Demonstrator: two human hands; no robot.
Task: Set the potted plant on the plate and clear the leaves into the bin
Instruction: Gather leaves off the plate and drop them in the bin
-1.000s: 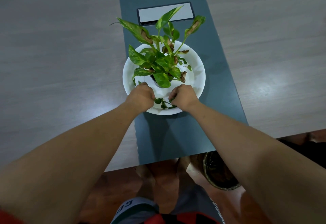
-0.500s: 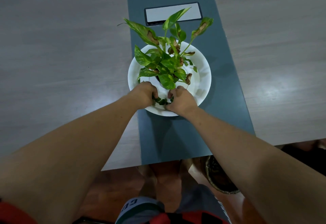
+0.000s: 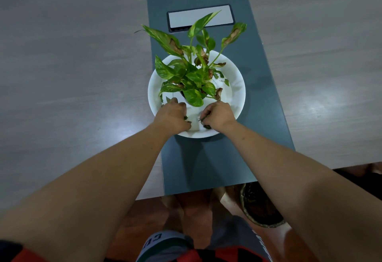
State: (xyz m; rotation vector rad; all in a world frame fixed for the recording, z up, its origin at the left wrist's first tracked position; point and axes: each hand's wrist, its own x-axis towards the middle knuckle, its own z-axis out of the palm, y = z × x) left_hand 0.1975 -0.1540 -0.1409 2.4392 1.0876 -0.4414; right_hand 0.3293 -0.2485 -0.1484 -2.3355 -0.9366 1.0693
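Green potted plant (image 3: pixel 193 80): standing upright on the white plate (image 3: pixel 235 88), its pot mostly hidden under the foliage; several of its leaves show brown, withered patches.
Plate: sits on the dark runner (image 3: pixel 206 168) that lies along the middle of the grey table (image 3: pixel 72 75), just in front of a pale rectangular panel (image 3: pixel 200 18).
Loose leaves (image 3: pixel 205 121): small dark scraps lie on the near part of the plate, between the two hands; a few more bits lie on the plate's right side, beside the pot.
Left hand (image 3: pixel 173 116): knuckles up on the near-left of the plate, fingers curled closed, a bit of green showing at their edge.
Right hand (image 3: pixel 219 115): on the near-right of the plate, fingers pinched together on a clump of the scraps.
Bin (image 3: pixel 258 208): a dark round container on the floor below the table's near edge, partly hidden by the right forearm.
Done: the plant-on-plate step looks complete.
Left: gathering the remaining scraps and carrying them down to the bin; by my reading, nothing has left the plate area yet.
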